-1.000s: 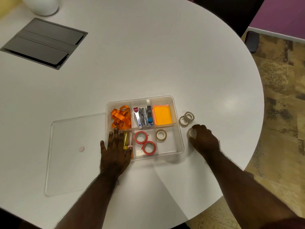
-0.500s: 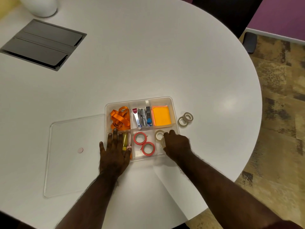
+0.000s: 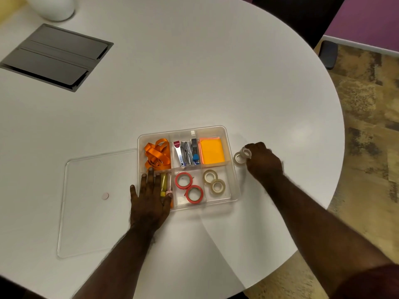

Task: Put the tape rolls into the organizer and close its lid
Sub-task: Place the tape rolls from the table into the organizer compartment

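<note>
The clear divided organizer [image 3: 226,131] sits open on the white round table. Its front right compartment holds two clear tape rolls [image 3: 209,176] [image 3: 218,186], and the front middle one holds two red tape rolls [image 3: 183,180] [image 3: 194,194]. Just right of the organizer, a pair of clear tape rolls lies on the table. My right hand [image 3: 264,162] has its fingertips closed on the farther roll [image 3: 246,152], which is tilted up against the nearer roll [image 3: 238,158]. My left hand [image 3: 151,196] rests flat on the organizer's front left corner. The clear lid [image 3: 97,203] lies flat to the left.
The back compartments hold an orange ribbon [image 3: 157,154], metal staplers [image 3: 186,153] and orange sticky notes [image 3: 212,151]. A grey hatch panel [image 3: 54,57] and a white vessel [image 3: 54,7] are at the far left. The table edge [image 3: 336,173] curves close to my right hand.
My right hand carried a clear roll from the table into the front right compartment, let it go, and moved back out to the two rolls on the table. The left hand stayed put.
</note>
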### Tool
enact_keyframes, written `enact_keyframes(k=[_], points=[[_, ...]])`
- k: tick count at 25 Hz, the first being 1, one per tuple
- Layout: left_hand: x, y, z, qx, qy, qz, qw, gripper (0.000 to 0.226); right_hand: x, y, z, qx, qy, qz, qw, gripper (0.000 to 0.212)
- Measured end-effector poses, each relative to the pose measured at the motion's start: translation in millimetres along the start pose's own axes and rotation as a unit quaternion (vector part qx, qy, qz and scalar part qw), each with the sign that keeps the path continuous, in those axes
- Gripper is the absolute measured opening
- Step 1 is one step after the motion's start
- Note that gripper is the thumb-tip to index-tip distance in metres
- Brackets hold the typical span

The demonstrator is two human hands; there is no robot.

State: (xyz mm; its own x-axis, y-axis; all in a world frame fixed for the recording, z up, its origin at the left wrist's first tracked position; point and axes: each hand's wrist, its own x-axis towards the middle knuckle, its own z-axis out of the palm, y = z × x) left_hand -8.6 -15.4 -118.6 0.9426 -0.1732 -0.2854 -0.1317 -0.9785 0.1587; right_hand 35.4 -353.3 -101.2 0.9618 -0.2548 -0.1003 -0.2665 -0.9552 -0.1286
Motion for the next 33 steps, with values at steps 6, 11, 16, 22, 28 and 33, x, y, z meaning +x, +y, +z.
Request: enact_keyframes(k=[6, 11, 16, 22, 28, 33], points=[[1, -2, 4, 0.005, 0.007, -0.005, 1.000, 0.084, 28, 22, 19, 0.024, -0.209, -0.025, 0.977, 0.059], [1, -3, 6, 0.000, 0.015, 0.001, 1.000, 0.079, 19, 16, 19, 0.002, -0.116, -0.026, 0.993, 0.040], [0, -4, 6, -0.010, 0.019, 0.005, 1.000, 0.080, 14, 4, -4, 0.136, -0.084, -0.022, 0.987, 0.056], [0, -4, 8, -0.002, 0.019, 0.008, 1.000, 0.075, -44, -60, -18, 0.038, -0.149, -0.157, 0.975, 0.061], [-2, -6, 9, 0.017, 0.024, 0.018, 0.999, 0.070, -66, -93, 4, -0.062, -0.188, -0.095, 0.976, 0.070], [-2, -5, 8, -0.001, 0.031, 0.017, 0.999, 0.071, -52, -80, -4, -0.037, -0.172, -0.116, 0.978, 0.060]])
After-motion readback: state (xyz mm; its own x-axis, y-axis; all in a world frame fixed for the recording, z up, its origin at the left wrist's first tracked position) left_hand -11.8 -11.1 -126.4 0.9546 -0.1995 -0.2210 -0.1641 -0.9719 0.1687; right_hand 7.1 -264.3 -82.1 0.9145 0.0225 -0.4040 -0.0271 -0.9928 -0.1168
